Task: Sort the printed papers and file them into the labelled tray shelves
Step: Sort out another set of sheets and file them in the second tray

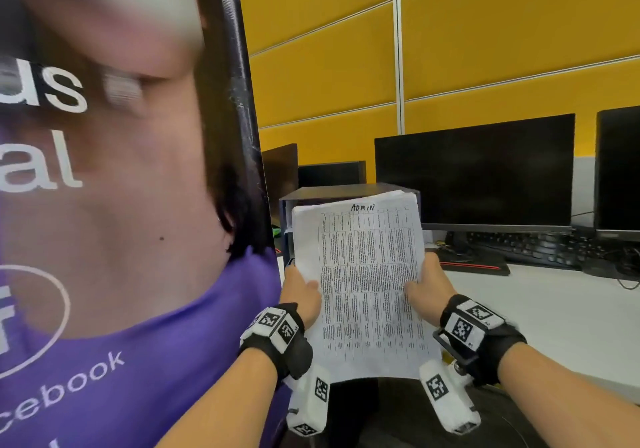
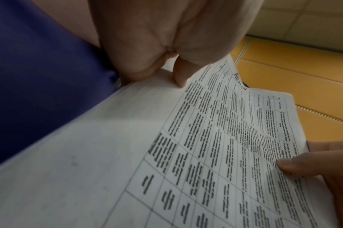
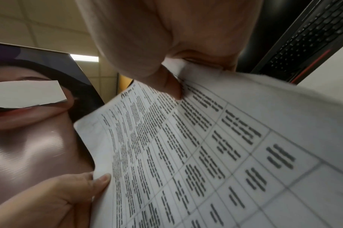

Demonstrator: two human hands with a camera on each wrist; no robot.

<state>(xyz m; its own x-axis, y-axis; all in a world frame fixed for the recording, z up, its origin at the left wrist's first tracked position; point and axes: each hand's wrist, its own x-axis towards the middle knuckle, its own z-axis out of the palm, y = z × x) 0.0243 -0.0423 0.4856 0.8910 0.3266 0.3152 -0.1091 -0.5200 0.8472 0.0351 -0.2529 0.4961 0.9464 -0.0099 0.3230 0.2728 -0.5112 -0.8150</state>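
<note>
Because the papers (image 1: 360,284) are held only at their two side edges, the loose lower half could sag or fan out, and a sheet from the back of the bundle might slip free if either thumb eases off; more than one sheet seems to be there, since a second edge shows behind the top corner. Misfiling is the other risk: "ADMIN" is handwritten at the top, but the labels on the dark tray shelves (image 1: 346,193) just behind the papers are hidden, so the right shelf cannot be picked out from here. The left hand (image 1: 302,293) has a closed grip on the left edge, thumb on the printed face and fingers behind. The right hand (image 1: 427,291) pinches the right edge likewise. Papers are upright in mid-air above the desk (image 1: 554,312), in front of a monitor (image 1: 474,173).
</note>
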